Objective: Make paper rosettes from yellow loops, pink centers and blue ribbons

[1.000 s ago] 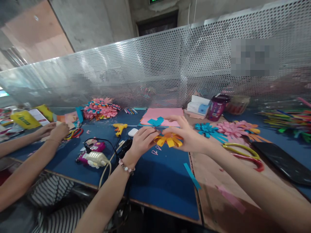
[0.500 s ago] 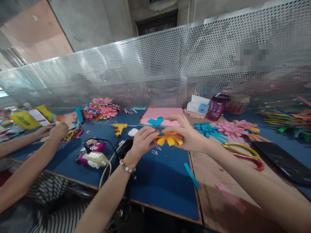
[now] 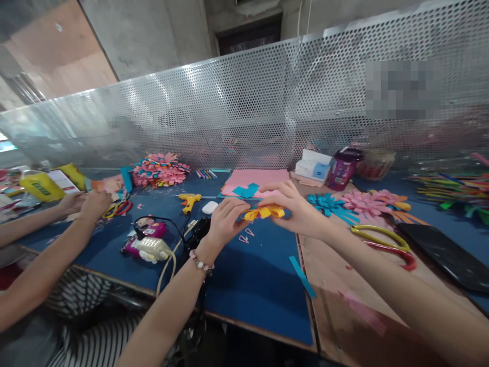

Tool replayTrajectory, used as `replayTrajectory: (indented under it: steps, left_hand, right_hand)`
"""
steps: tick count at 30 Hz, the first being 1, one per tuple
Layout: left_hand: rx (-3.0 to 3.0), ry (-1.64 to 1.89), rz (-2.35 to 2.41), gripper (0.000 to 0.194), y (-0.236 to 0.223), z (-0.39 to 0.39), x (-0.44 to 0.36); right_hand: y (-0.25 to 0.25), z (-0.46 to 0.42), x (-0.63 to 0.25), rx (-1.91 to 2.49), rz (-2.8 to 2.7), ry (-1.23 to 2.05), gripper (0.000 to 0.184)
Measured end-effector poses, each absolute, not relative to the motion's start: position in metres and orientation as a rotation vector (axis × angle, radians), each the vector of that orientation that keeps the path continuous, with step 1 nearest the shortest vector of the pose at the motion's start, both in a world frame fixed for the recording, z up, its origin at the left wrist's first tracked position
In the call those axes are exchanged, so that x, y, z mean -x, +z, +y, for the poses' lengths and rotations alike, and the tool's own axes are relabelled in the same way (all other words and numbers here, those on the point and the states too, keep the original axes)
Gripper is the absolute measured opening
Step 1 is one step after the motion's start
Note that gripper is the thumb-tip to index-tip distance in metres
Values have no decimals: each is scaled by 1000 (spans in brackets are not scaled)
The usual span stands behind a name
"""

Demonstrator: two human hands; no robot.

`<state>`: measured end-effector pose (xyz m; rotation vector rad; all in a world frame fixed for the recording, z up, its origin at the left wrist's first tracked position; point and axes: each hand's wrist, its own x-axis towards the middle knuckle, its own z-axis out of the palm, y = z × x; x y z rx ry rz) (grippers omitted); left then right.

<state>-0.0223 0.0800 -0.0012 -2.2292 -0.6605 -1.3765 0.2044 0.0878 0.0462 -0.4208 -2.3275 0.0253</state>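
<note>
A yellow-orange paper flower [image 3: 264,212] with looped petals is held just above the blue table. My left hand [image 3: 226,220] is closed on its left side, and my right hand [image 3: 289,206] grips the right side; some fingertips are hidden behind the petals. Beyond the hands, teal paper pieces [image 3: 246,191] lie on a stack of pink paper sheets [image 3: 254,178]. Small pink paper loops [image 3: 246,235] rest on the table below the flower. To the right are a blue paper flower [image 3: 326,203] and pink paper flowers [image 3: 367,204].
A yellow glue gun [image 3: 189,202] and a power strip [image 3: 151,248] with cords lie left. Scissors [image 3: 382,237] and a black phone [image 3: 445,255] are at right. A purple cup [image 3: 344,171] stands behind. A co-worker's hands [image 3: 89,206] are at far left; a perforated metal screen [image 3: 244,117] borders the back.
The yellow flower has tilted, so its petals now appear flatter and more edge-on. Both my hands stay on it with slightly shifted fingers. The co-worker's hands have moved a little.
</note>
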Motion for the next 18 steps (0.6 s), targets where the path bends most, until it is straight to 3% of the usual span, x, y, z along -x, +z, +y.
replayTrajectory:
  steps: [6,12,15,18]
  left_hand:
    - [2337,-1442,-750,17,-5,80,20]
    - [2063,-1531,-1178,28,-5,98,47]
    - [1720,-1172,-1782,22,-2,113,75]
    - [1496,-716,-2345,32,-9,123,101]
  right_hand:
    - [48,90,-204,570,-2083,455,16]
    - [49,108,-220,697,-1620,1092,36]
    - [37,117,-227,804,-1741,1449,36]
    - [17,125,-227,914,-1956,1615,38]
